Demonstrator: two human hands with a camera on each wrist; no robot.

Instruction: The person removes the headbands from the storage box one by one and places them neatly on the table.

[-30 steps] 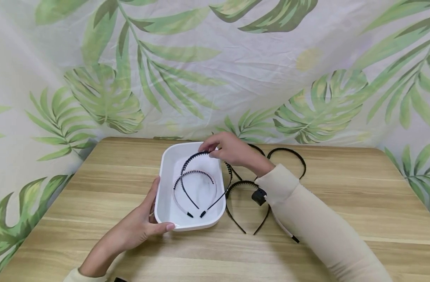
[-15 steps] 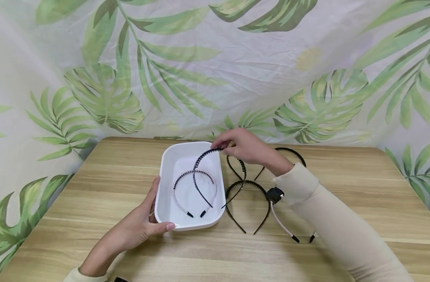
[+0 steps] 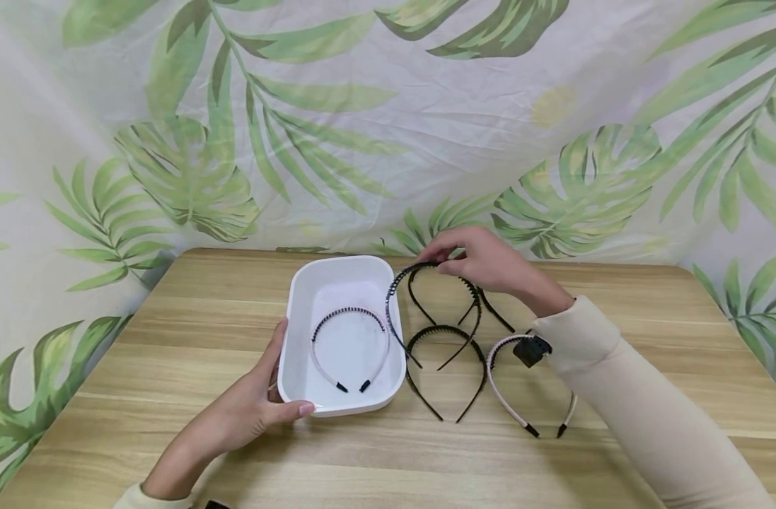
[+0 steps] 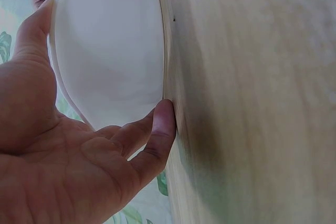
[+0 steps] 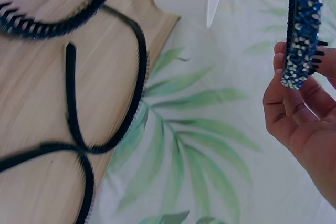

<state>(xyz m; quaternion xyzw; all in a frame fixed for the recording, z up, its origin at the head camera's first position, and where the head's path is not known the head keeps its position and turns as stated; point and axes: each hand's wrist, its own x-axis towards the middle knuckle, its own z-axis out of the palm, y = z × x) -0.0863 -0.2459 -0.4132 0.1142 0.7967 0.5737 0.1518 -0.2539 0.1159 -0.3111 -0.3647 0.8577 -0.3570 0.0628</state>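
Note:
My left hand (image 3: 244, 404) grips the left side of a white plastic tray (image 3: 362, 284), thumb over the near rim. In the left wrist view its fingertips (image 4: 164, 116) lie at the tray's lower edge. Inside the tray lies a pale headband (image 3: 351, 309) with dark teeth. My right hand (image 3: 486, 260) pinches the top of a dark toothed headband (image 3: 388, 311), held up just right of the tray with its ends pointing toward me. Blue and silver sparkles cover that headband (image 5: 303, 30) in the right wrist view.
Right of the tray, a black headband (image 3: 448, 328) and a pale headband (image 3: 499, 396) lie on the wooden table (image 3: 222, 297). More black headbands (image 3: 497, 312) lie behind, partly hidden by my right hand. A leaf-patterned cloth (image 3: 362, 141) hangs beyond the far edge.
My right hand has carried the sparkly headband rightward, out from over the tray to above the headbands on the table. The left hand and tray hold their place.

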